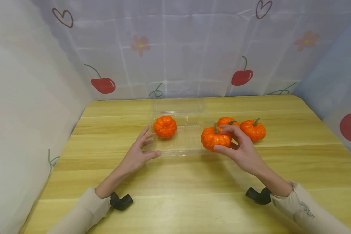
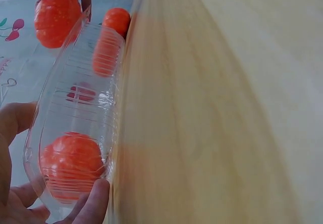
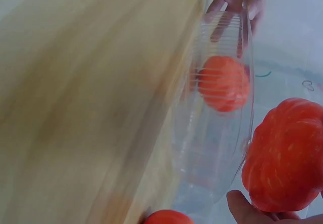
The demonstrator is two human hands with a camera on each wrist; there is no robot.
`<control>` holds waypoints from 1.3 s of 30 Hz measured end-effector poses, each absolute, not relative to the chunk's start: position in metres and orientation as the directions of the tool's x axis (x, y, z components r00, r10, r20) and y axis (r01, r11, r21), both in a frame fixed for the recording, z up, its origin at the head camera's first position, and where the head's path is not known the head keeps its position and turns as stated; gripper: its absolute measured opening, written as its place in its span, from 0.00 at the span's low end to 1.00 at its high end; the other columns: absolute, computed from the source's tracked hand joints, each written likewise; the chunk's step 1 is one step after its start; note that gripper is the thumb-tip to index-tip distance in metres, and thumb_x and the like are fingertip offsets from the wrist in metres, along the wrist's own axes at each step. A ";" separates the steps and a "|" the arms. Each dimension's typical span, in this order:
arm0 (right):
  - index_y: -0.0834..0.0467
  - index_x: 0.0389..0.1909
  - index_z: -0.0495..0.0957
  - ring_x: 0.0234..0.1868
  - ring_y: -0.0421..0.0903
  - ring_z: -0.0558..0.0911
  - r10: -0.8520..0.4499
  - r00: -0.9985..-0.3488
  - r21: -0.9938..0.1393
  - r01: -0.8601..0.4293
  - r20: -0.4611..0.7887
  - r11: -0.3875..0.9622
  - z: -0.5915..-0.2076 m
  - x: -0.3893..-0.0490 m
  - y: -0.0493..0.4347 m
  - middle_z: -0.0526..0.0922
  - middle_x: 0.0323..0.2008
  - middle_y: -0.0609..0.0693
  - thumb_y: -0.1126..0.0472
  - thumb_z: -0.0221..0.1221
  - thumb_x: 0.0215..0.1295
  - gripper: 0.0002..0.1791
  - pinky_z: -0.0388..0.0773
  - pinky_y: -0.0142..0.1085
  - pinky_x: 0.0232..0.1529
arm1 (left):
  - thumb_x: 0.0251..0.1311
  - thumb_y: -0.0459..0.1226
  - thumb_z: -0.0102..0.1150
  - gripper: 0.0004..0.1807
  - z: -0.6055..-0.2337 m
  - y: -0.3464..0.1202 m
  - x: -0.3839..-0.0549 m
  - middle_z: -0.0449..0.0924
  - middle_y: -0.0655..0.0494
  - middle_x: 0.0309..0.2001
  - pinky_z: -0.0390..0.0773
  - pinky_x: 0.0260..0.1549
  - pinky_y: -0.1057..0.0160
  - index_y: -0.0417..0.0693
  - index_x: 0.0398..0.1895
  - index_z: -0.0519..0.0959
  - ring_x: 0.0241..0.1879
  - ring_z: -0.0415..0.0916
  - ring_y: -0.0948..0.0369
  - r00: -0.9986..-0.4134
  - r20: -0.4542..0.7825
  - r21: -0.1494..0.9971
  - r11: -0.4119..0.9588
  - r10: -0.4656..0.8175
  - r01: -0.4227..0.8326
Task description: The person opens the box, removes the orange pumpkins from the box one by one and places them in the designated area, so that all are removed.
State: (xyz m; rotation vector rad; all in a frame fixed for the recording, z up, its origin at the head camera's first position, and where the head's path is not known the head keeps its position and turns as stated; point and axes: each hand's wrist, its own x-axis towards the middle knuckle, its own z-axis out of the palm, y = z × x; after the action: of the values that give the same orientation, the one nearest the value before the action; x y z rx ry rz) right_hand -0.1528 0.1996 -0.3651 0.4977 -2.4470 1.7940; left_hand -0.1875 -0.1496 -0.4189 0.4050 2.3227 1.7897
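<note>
A clear plastic clamshell box (image 1: 190,139) lies with its lid raised at the back, and one small orange pumpkin (image 1: 165,127) sits in its left end. My left hand (image 1: 137,156) rests at the box's left end, fingers spread along the wall; in the left wrist view its fingertips (image 2: 96,199) are at the box's side. My right hand (image 1: 242,149) holds another orange pumpkin (image 1: 214,139) with a green stem between thumb and fingers. That pumpkin is raised beside the box's right end, level with the rim in the right wrist view.
Two more orange pumpkins stand right of the box: one (image 1: 227,121) partly hidden behind the right hand, the other (image 1: 253,130) further right. All rest on a wooden table (image 1: 175,201). A printed curtain (image 1: 181,58) hangs behind the table's back edge.
</note>
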 end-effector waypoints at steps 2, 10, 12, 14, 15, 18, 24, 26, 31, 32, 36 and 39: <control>0.65 0.48 0.69 0.61 0.47 0.71 -0.199 -0.950 -0.915 -0.291 0.242 0.278 -0.366 -0.151 0.205 0.70 0.62 0.56 0.69 0.66 0.61 0.19 0.75 0.28 0.54 | 0.57 0.34 0.70 0.39 -0.419 -0.150 -0.187 0.36 0.59 0.79 0.71 0.60 0.48 0.41 0.72 0.64 0.70 0.57 0.45 -0.948 0.019 0.966 0.237 0.319 0.099; 0.67 0.50 0.65 0.56 0.44 0.72 -0.122 -0.965 -0.914 -0.260 0.233 0.311 -0.370 -0.145 0.220 0.69 0.58 0.55 0.70 0.66 0.61 0.23 0.76 0.25 0.51 | 0.57 0.34 0.70 0.39 -0.420 -0.152 -0.188 0.36 0.61 0.79 0.71 0.60 0.47 0.41 0.72 0.64 0.70 0.57 0.44 -0.947 0.017 0.966 0.239 0.320 0.099; 0.67 0.54 0.64 0.56 0.44 0.71 -0.106 -0.970 -0.918 -0.241 0.218 0.314 -0.371 -0.145 0.222 0.67 0.58 0.55 0.69 0.67 0.60 0.26 0.77 0.25 0.50 | 0.57 0.34 0.70 0.40 -0.421 -0.152 -0.188 0.36 0.61 0.79 0.71 0.60 0.47 0.41 0.72 0.63 0.70 0.57 0.44 -0.948 0.018 0.966 0.240 0.319 0.099; 0.68 0.57 0.63 0.54 0.46 0.70 -0.092 -0.976 -0.920 -0.215 0.195 0.329 -0.372 -0.144 0.223 0.67 0.58 0.56 0.68 0.67 0.60 0.29 0.77 0.24 0.48 | 0.57 0.34 0.70 0.40 -0.421 -0.152 -0.188 0.36 0.61 0.79 0.71 0.60 0.47 0.41 0.72 0.63 0.70 0.57 0.44 -0.948 0.018 0.966 0.239 0.318 0.099; 0.68 0.59 0.62 0.55 0.46 0.70 -0.088 -0.979 -0.917 -0.201 0.182 0.344 -0.372 -0.144 0.224 0.66 0.59 0.56 0.68 0.68 0.60 0.31 0.77 0.23 0.48 | 0.57 0.34 0.70 0.40 -0.421 -0.152 -0.188 0.36 0.62 0.79 0.71 0.60 0.47 0.41 0.72 0.63 0.70 0.57 0.44 -0.948 0.018 0.966 0.237 0.319 0.098; 0.68 0.65 0.61 0.58 0.50 0.68 -0.094 -0.985 -0.898 -0.170 0.144 0.407 -0.373 -0.145 0.228 0.65 0.62 0.59 0.64 0.68 0.61 0.36 0.75 0.20 0.48 | 0.57 0.34 0.70 0.40 -0.422 -0.152 -0.188 0.36 0.61 0.79 0.70 0.61 0.47 0.41 0.72 0.63 0.70 0.57 0.44 -0.947 0.019 0.967 0.236 0.321 0.100; 0.67 0.70 0.60 0.62 0.62 0.65 -0.108 -0.992 -0.828 -0.112 0.063 0.549 -0.373 -0.146 0.236 0.60 0.64 0.64 0.57 0.68 0.61 0.42 0.74 0.34 0.55 | 0.57 0.34 0.70 0.39 -0.422 -0.152 -0.188 0.36 0.60 0.79 0.70 0.61 0.46 0.41 0.72 0.64 0.70 0.58 0.44 -0.947 0.020 0.966 0.238 0.322 0.101; 0.67 0.70 0.61 0.61 0.63 0.65 -0.104 -0.994 -0.806 -0.094 0.040 0.585 -0.373 -0.147 0.238 0.60 0.63 0.65 0.55 0.68 0.60 0.42 0.72 0.47 0.59 | 0.57 0.34 0.70 0.39 -0.421 -0.151 -0.188 0.36 0.60 0.79 0.70 0.61 0.46 0.41 0.72 0.64 0.70 0.58 0.45 -0.947 0.018 0.966 0.239 0.321 0.100; 0.68 0.69 0.62 0.62 0.66 0.63 -0.102 -0.995 -0.791 -0.062 -0.001 0.609 -0.378 -0.148 0.243 0.61 0.63 0.67 0.53 0.69 0.58 0.43 0.61 0.62 0.61 | 0.57 0.34 0.70 0.39 -0.420 -0.151 -0.188 0.36 0.60 0.79 0.70 0.61 0.47 0.41 0.72 0.64 0.70 0.58 0.45 -0.946 0.014 0.966 0.240 0.323 0.096; 0.68 0.69 0.62 0.63 0.66 0.63 -0.102 -0.995 -0.792 -0.057 -0.007 0.608 -0.379 -0.149 0.244 0.61 0.63 0.67 0.54 0.70 0.58 0.43 0.60 0.62 0.62 | 0.57 0.34 0.70 0.39 -0.420 -0.151 -0.188 0.36 0.60 0.79 0.70 0.61 0.47 0.41 0.72 0.63 0.70 0.57 0.45 -0.946 0.014 0.966 0.240 0.324 0.096; 0.70 0.69 0.61 0.65 0.66 0.62 -0.113 -0.993 -0.804 -0.052 -0.018 0.593 -0.384 -0.152 0.246 0.61 0.65 0.69 0.55 0.70 0.58 0.44 0.59 0.63 0.63 | 0.58 0.34 0.70 0.40 -0.420 -0.150 -0.188 0.36 0.60 0.79 0.70 0.61 0.47 0.41 0.72 0.63 0.70 0.57 0.44 -0.945 0.017 0.966 0.238 0.326 0.099; 0.72 0.68 0.60 0.66 0.67 0.61 -0.124 -0.992 -0.806 -0.059 -0.018 0.589 -0.387 -0.154 0.247 0.62 0.65 0.70 0.55 0.70 0.58 0.44 0.58 0.63 0.64 | 0.58 0.34 0.70 0.39 -0.420 -0.150 -0.188 0.37 0.61 0.79 0.71 0.60 0.47 0.41 0.72 0.63 0.70 0.57 0.44 -0.945 0.018 0.967 0.234 0.326 0.099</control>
State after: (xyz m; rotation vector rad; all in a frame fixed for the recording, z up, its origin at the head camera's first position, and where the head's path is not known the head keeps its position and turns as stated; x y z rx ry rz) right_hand -0.1544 0.2465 -0.3867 0.1653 -2.8641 1.4481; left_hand -0.1883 -0.1502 -0.4200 0.4046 2.3132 1.7908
